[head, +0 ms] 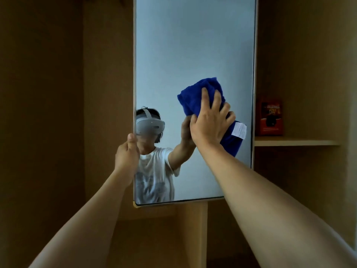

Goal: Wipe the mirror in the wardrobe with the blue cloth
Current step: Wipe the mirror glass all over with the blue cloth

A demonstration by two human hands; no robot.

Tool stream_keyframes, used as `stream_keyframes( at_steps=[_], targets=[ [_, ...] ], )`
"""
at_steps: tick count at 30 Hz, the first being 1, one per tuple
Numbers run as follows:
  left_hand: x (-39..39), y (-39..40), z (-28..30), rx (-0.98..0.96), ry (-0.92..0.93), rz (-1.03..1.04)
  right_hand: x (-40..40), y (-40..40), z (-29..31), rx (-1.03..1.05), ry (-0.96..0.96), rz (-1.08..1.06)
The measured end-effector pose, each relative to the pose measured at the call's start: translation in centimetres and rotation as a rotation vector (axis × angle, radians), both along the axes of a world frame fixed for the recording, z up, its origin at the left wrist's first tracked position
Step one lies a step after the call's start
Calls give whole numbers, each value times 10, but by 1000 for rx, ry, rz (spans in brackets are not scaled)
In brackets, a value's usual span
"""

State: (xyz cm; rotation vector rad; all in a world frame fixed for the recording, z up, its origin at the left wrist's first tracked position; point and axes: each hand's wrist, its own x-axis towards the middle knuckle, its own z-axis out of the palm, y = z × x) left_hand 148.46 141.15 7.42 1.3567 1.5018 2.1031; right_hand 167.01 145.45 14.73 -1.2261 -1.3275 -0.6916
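The mirror (193,55) fills the middle of the view, a tall panel with a pale frame, set among the wardrobe's (58,93) brown wooden walls. The right hand (209,122) presses the cloth (195,99) flat against the glass at about 3 o'clock from the mirror's centre, close to its right edge. Its fingers are straight and slightly spread over the bunched blue fabric, thumb at the cloth's lower left. A white label (239,130) shows on the cloth at 4 o'clock from the hand. The left hand (127,153) grips the mirror's left edge at about 8 o'clock, thumb on the front, fingers curled behind the frame and hidden. At 3 o'clock, beyond the mirror, a red box (270,118) stands on a shelf (295,142).
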Motion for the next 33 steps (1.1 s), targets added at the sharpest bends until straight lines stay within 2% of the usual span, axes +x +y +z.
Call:
stream_keyframes(
  at_steps=[3, 9, 14, 19, 26, 33],
  targets=[
    [3, -4, 3, -12, 16, 0, -14, -3, -5, 31, -7, 3],
    [6, -10, 3, 2, -2, -43, -46, -15, -17, 158, -181, 61],
    [3, -9, 3, 7, 7, -80, -69, -25, -27, 178, -287, 97],
    [2, -12, 6, 2, -92, -127, -72, -23, -54, 287, -374, 209],
    [-3, -8, 4, -85, -237, -179, -67, -22, -119, 275, -468, 210],
    [-1, -8, 9, -200, -230, -99, -57, -24, -158, 233, -583, 278]
  ],
)
